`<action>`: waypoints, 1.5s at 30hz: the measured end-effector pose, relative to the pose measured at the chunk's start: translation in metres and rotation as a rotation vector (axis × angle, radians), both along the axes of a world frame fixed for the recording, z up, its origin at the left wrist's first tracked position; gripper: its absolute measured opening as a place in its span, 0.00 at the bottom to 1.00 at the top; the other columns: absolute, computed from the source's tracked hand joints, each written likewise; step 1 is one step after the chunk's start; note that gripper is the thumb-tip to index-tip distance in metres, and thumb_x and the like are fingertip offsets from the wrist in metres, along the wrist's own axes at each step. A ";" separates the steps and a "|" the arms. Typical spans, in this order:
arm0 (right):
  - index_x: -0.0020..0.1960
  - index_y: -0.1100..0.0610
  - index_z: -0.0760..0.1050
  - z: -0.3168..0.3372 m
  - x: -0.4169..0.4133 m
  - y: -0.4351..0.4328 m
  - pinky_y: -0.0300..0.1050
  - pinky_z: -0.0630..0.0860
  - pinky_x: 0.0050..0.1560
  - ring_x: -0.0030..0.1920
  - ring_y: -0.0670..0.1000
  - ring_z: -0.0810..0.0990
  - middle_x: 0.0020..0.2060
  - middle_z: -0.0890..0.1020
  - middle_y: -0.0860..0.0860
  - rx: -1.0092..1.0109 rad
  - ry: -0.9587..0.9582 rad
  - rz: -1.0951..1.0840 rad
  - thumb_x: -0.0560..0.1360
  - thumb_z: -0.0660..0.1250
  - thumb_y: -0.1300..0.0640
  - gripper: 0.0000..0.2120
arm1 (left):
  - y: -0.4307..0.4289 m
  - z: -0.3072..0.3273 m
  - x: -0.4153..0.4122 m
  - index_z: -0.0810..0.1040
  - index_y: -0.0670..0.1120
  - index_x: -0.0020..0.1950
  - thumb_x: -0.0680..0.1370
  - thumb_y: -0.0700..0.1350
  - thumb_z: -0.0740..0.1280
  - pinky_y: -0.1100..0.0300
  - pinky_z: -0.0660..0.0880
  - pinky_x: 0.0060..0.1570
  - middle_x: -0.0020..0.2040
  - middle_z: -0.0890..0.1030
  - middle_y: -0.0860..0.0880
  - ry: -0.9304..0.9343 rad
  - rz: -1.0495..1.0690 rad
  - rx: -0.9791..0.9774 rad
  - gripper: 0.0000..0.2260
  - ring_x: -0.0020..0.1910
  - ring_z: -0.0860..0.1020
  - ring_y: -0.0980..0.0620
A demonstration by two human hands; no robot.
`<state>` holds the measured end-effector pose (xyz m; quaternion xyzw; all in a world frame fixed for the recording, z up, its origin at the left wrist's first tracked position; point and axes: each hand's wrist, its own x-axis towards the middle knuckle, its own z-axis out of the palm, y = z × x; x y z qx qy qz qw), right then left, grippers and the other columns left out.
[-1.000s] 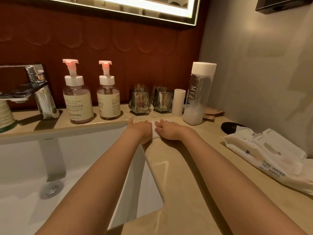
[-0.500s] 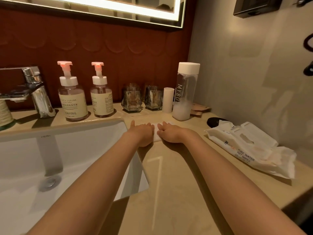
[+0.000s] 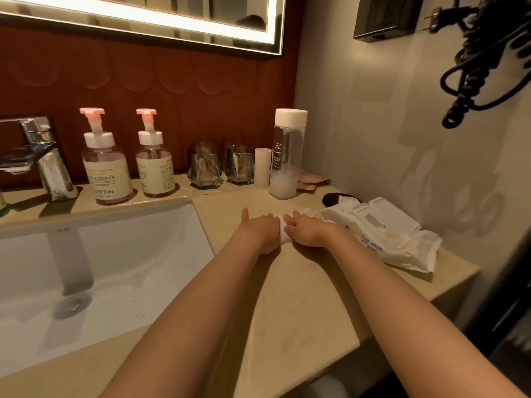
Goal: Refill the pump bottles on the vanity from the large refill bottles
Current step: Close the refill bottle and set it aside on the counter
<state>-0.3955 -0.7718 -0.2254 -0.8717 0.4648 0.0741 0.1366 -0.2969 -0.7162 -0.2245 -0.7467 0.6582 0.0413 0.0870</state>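
Observation:
Two clear pump bottles with pink-tipped white pumps stand behind the sink, the larger one (image 3: 107,173) to the left of the smaller one (image 3: 155,168). A tall clear refill bottle (image 3: 287,159) with a white cap holds a little milky liquid and stands at the back right. My left hand (image 3: 258,231) and my right hand (image 3: 307,231) lie side by side on the counter in front of that bottle. Both press down on a white wipe (image 3: 281,228), which is mostly hidden under the fingers.
Two dark glasses (image 3: 205,168) and a small white cylinder (image 3: 262,168) stand between the pump bottles and the tall bottle. A wet-wipes pack (image 3: 382,231) lies just right of my right hand. The sink basin (image 3: 115,268) and faucet (image 3: 37,159) are on the left. A black cord (image 3: 482,53) hangs on the right wall.
Both hands have slid the wipe to the right along the counter, from the sink's corner to beside the wet-wipes pack. The view has shifted with them.

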 end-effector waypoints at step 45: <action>0.77 0.53 0.43 -0.005 -0.072 0.067 0.54 0.45 0.73 0.76 0.56 0.43 0.77 0.44 0.54 -0.026 -0.006 -0.083 0.82 0.43 0.47 0.25 | 0.054 -0.004 -0.072 0.55 0.45 0.76 0.82 0.46 0.53 0.39 0.41 0.72 0.77 0.56 0.46 0.044 0.010 0.003 0.22 0.76 0.55 0.47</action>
